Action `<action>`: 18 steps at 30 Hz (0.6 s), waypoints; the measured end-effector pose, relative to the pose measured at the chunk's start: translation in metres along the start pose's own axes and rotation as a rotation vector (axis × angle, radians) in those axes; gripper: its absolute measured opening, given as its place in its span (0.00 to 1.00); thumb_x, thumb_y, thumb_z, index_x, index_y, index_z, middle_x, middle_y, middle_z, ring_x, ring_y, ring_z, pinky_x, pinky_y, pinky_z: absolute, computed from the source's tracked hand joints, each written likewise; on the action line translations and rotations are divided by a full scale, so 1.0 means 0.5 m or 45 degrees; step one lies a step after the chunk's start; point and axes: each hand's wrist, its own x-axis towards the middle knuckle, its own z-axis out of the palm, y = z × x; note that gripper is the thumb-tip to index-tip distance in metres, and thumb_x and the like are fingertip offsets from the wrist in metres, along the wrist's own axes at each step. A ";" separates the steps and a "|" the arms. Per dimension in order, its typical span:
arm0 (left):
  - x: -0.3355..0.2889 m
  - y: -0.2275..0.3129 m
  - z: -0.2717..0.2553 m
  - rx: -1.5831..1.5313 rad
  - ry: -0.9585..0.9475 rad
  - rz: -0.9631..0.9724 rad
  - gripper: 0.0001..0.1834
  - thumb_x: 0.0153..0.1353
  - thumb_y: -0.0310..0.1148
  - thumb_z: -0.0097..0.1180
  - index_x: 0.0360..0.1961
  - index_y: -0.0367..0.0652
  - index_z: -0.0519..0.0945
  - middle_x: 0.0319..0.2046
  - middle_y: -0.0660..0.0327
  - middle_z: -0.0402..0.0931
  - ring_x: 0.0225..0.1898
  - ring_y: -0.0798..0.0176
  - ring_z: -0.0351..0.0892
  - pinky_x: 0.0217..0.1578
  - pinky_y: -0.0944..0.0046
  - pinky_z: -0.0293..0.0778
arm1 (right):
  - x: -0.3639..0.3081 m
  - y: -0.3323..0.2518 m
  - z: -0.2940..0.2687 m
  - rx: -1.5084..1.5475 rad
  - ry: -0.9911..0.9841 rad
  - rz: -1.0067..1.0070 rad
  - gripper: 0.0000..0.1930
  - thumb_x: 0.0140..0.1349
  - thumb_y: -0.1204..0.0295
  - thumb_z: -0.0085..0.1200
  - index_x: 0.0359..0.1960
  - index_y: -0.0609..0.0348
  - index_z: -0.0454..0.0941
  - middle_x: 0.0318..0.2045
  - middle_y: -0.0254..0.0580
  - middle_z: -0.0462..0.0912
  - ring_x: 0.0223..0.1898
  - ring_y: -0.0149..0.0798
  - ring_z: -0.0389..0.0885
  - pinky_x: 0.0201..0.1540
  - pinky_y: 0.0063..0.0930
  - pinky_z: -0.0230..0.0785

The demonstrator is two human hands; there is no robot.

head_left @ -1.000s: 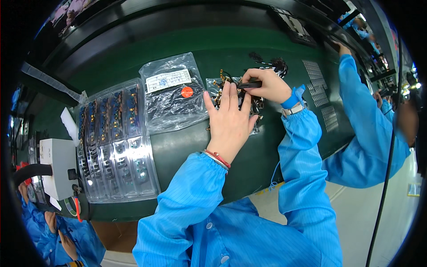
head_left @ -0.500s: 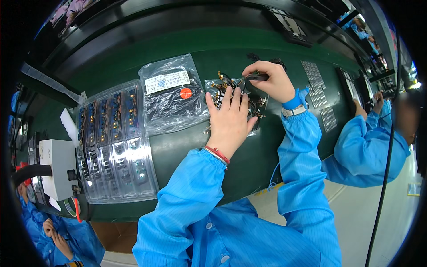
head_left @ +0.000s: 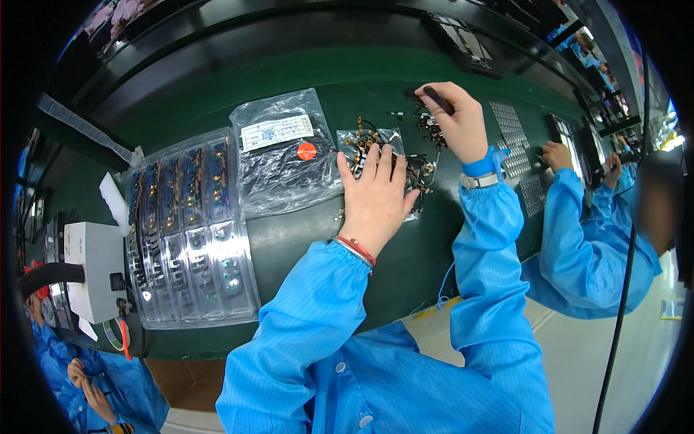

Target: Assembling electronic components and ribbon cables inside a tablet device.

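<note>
My left hand [head_left: 372, 202] lies with fingers spread on a heap of short black cables with gold and silver metal ends [head_left: 419, 172]. Beneath them is a small clear plastic bag [head_left: 391, 136]. Farther right, my right hand [head_left: 466, 130] is closed around a slim black stick-shaped tool [head_left: 439, 100]; its exact kind is unclear. This hand hovers by a second, smaller group of similar cable pieces [head_left: 428, 124]. Whether the tool's tip grips a piece cannot be made out.
Left of the cables lies a large clear bag [head_left: 278, 181] with a label and red sticker. Clear trays of small parts [head_left: 189, 235] stand beside a white box [head_left: 92, 275]. Rows of small metal pieces [head_left: 512, 137] lie on the right, near a co-worker's blue sleeve [head_left: 567, 231].
My right hand has moved right and slightly away from me with the black tool, now tilted differently. It has uncovered the smaller cable group. My left hand has barely moved.
</note>
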 end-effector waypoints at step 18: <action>-0.003 0.022 -0.025 -0.236 0.230 0.225 0.11 0.48 0.36 0.57 0.35 0.51 0.77 0.43 0.68 0.72 0.51 0.63 0.67 0.53 0.31 0.47 | 0.041 0.189 -0.093 -0.512 -0.122 0.279 0.09 0.51 0.71 0.55 0.34 0.58 0.79 0.30 0.44 0.79 0.33 0.43 0.78 0.37 0.31 0.69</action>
